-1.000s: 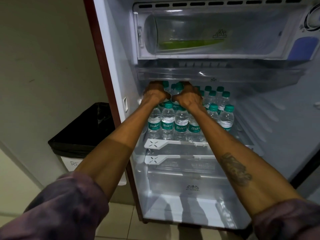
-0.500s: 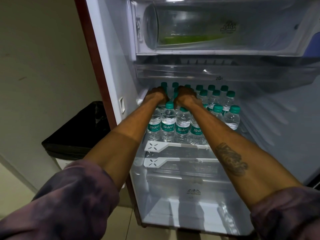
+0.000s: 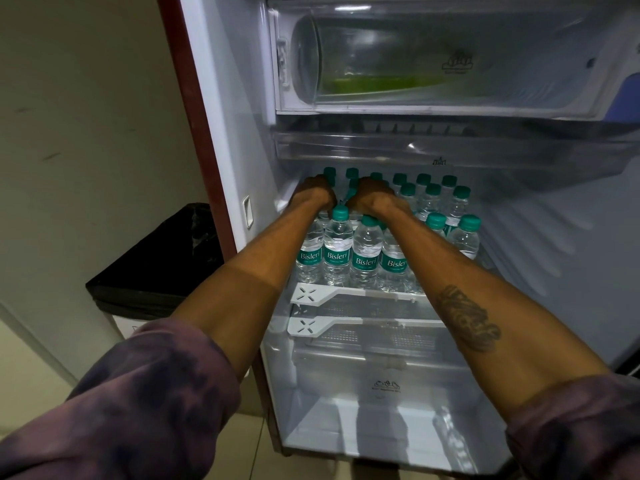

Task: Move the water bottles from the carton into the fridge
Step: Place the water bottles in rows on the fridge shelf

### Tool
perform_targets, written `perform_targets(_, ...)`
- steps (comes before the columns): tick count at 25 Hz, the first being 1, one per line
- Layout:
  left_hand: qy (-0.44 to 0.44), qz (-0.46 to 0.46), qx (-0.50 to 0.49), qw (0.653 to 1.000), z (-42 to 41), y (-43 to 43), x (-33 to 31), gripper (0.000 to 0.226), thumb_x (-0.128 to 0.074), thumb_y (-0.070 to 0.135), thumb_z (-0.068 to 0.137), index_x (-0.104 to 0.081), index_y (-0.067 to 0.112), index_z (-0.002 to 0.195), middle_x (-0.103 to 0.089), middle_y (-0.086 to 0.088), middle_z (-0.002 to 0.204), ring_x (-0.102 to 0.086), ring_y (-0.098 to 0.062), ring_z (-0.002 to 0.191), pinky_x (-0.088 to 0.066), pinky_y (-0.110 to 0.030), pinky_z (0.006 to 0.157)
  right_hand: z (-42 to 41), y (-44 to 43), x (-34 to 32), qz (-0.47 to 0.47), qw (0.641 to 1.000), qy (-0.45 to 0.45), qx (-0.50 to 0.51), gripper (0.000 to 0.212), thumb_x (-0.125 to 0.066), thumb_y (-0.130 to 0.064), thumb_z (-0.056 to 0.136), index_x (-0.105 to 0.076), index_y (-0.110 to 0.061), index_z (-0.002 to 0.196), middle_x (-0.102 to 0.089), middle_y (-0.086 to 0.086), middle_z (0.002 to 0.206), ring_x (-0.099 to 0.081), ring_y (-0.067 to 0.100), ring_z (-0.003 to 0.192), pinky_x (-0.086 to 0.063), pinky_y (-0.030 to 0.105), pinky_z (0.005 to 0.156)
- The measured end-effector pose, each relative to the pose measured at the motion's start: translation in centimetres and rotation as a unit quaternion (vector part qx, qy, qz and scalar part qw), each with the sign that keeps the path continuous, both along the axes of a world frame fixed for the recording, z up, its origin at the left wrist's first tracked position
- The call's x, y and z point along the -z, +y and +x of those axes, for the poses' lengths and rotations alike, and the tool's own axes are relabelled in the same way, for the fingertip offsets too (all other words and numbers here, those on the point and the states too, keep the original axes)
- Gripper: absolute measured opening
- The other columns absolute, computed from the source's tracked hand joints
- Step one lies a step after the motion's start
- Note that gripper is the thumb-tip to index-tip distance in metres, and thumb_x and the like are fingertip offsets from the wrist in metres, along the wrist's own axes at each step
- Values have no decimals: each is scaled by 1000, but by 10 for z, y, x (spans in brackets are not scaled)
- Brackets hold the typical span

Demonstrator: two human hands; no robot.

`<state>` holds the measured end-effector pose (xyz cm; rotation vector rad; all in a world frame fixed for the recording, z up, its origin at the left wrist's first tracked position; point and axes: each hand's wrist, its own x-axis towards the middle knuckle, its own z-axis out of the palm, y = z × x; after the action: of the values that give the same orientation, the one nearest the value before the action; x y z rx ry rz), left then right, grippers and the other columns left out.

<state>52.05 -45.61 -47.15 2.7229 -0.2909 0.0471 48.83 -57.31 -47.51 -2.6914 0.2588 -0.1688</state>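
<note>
Judging by the pose, the step in hand is seating bottles among those already standing on the top shelf (image 3: 346, 295) of the fridge (image 3: 554, 244). To do it well, lower each one straight down into a free gap on the shelf, base flat, and let go only once it stands by itself; a sideways nudge could topple the tight rows at the shelf's front, so draw the arms back high over the front-row caps. The water bottles (image 3: 367, 259) stand upright in rows across the shelf, green caps up; the left hand (image 3: 313, 197) and right hand (image 3: 372, 200) hover side by side, close but apart, over the rows behind the shelf's front one, toward its left end; the knuckles face the camera and the fingers curl down out of sight — whether they grip bottles I cannot tell. The carton is not in view.
</note>
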Motion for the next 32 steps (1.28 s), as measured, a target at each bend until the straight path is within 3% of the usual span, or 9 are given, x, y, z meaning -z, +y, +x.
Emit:
perform_targets(4,-28,-39,-23,999,-13,0,-12,48,-74,24,87,-56,5,129,-62,-14,128,-60,-29,116,-48,-33,98,-10,5,-7,2,998,-60,8,28,-63,-27,93,-58,-8,115,-64,11,109,-64,23,90,-54,32,79)
perform_targets(8,-63,-60,-20,996,-36,7,-24,27,-57,25,99,-60,6,118,-64,-12,115,-64,-26,107,-51,-30,89,-35,10,-14,-23,996,-88,16,25,-55,-29,97,-59,-10,113,-64,12,107,-64,26,90,-56,40,83)
perform_targets(11,-91,-50,-9,995,-62,13,-29,24,-57,16,98,-62,5,118,-65,-12,115,-65,-27,105,-54,-32,90,-64,16,-13,-43,992,-121,15,28,-53,-32,98,-59,-11,115,-63,9,103,-63,27,88,-55,40,82)
perform_targets(15,-96,-37,28,994,-108,17,-26,20,-61,18,96,-61,6,111,-67,-12,106,-66,-28,98,-55,-38,89,-105,32,-15,-57,986,-158,2,23,-52,-17,99,-60,-5,116,-67,12,100,-65,27,86,-56,40,81)
perform_targets(18,-139,-34,59,988,-140,25,-19,33,-59,17,97,-57,9,128,-67,-15,117,-65,-29,107,-51,-41,96,-138,45,-16,-69,977,-203,-16,36,-52,-6,96,-54,-7,132,-66,16,113,-63,30,99,-54,42,87)
perform_targets(23,-184,-85,117,972,-198,53,-8,45,-58,5,96,-51,11,140,-61,-13,133,-61,-26,118,-51,-39,97,-196,70,-1,-13,964,-266,-24,44,-50,0,95,-52,-10,137,-65,15,123,-64,29,107,-55,42,88)
perform_targets(28,-236,-145,104,955,-265,93,29,33,-54,4,95,-59,10,127,-68,-10,119,-67,-22,105,-54,-32,85,-251,110,39,58,945,-316,-57,33,-47,-2,96,-56,-7,127,-67,14,115,-65,29,100,-54,38,79)
perform_targets(32,-198,-158,60,966,-301,131,68,33,-51,3,92,-62,11,123,-68,-8,118,-66,-24,104,-55,-36,84,-277,147,81,86,953,-282,-72,26,-43,-5,97,-55,-7,120,-66,13,106,-64,30,92,-50,38,71)
